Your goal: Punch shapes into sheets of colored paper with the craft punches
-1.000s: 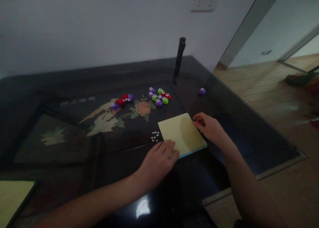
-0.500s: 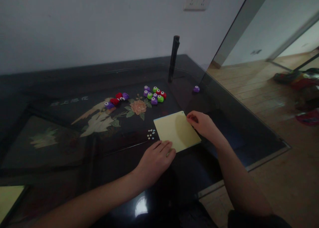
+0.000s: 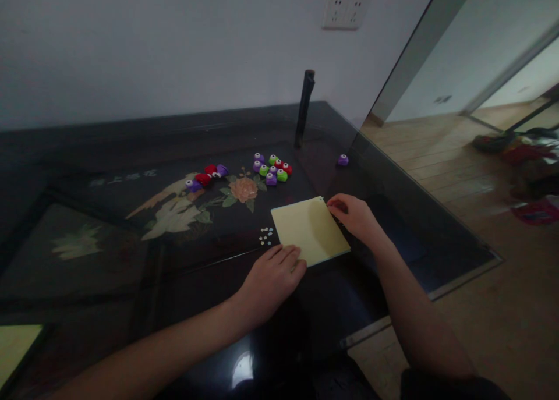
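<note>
A square sheet of pale yellow paper (image 3: 311, 228) with a thin blue edge lies flat on the dark glossy table (image 3: 209, 324). My left hand (image 3: 276, 275) rests over its near left corner, fingers stretched out and pressing on it. At the far right edge is my right hand (image 3: 351, 213), thumb and fingertips pinched together; what is between them, if anything, is hidden. Close to those fingertips, a tiny pale piece (image 3: 321, 198) sits on the paper's far right corner. Several tiny star-shaped pieces (image 3: 265, 236) lie just left of the sheet.
Behind the paper sit several purple, green and red eye-shaped pieces (image 3: 273, 170), with more (image 3: 205, 177) to the left and a lone purple one (image 3: 343, 160) to the right. A black upright post (image 3: 304, 109) stands farther back. Another yellow sheet (image 3: 17, 347) shows at lower left.
The camera view has shifted slightly. Both hands keep nearly the same places on the paper, and nothing else has visibly moved.
</note>
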`<move>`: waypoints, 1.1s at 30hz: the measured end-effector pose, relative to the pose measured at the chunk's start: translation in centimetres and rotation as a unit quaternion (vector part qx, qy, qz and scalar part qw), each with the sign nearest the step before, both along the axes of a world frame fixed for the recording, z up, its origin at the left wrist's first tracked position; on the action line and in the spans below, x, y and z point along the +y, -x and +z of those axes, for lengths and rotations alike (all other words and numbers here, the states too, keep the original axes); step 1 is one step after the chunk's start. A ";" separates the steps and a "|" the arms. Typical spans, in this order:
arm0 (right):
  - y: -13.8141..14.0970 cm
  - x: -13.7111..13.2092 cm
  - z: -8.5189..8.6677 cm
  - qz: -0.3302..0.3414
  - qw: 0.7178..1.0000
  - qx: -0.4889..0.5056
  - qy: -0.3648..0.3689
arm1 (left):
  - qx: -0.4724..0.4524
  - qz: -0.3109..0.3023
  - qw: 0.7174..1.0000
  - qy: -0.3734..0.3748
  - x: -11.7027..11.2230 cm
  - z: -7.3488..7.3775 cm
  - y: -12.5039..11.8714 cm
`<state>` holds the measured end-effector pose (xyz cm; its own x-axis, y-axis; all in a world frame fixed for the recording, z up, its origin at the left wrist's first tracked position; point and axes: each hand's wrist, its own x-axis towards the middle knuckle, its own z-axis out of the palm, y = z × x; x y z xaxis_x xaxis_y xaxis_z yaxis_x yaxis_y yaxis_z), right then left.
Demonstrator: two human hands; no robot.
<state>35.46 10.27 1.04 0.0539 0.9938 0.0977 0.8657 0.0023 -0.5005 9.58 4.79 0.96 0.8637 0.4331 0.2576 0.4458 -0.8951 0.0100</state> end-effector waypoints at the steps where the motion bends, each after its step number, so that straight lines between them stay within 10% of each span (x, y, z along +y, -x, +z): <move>1: 0.0 0.2 -0.1 0.005 1.000 -0.009 -0.008 | 0.002 0.000 1.000 0.001 0.0 0.0 0.0; 14: 4.6 1.9 -0.5 0.079 0.985 -0.155 -0.019 | 0.009 -0.009 1.000 -0.001 0.1 0.2 0.0; 33: 3.7 3.6 0.7 0.084 0.977 -0.186 -0.063 | 0.027 -0.011 1.000 0.011 0.0 0.2 -0.2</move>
